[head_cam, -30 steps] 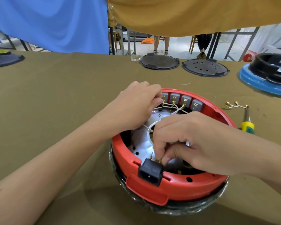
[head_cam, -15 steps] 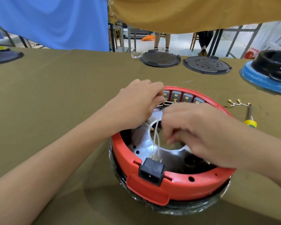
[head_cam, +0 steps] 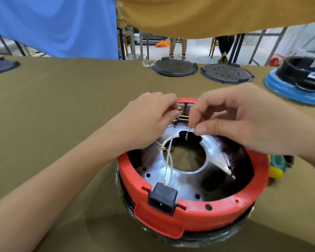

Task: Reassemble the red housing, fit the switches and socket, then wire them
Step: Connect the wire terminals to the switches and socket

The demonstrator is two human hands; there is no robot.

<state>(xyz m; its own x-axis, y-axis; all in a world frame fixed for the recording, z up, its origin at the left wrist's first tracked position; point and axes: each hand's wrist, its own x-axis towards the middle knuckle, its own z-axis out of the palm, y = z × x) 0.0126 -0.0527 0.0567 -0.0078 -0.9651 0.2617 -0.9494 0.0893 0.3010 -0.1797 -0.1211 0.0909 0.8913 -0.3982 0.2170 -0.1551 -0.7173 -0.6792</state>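
Observation:
The round red housing (head_cam: 207, 213) sits upside down on the table, with a silver metal ring plate (head_cam: 185, 180) inside. A black power socket (head_cam: 162, 198) is fitted in its near rim, and two white wires (head_cam: 168, 159) run from the socket up toward the far side. Grey switches (head_cam: 182, 108) show at the far rim, mostly hidden by my hands. My left hand (head_cam: 149, 122) has curled fingers at the switch terminals, pinching a wire end there. My right hand (head_cam: 235, 119) pinches a brass wire terminal (head_cam: 191, 125) between thumb and forefinger above the plate.
Two black round lids (head_cam: 175, 67) (head_cam: 226, 73) lie at the table's far edge. A blue and black housing (head_cam: 298, 82) stands at the far right. A yellow-green screwdriver (head_cam: 276, 166) lies right of the red housing, partly under my right arm. Olive cloth covers the table (head_cam: 62, 115).
My right hand rose from the socket at the near rim and moved to the far side, now pinching a wire terminal. My left hand stayed at the switches.

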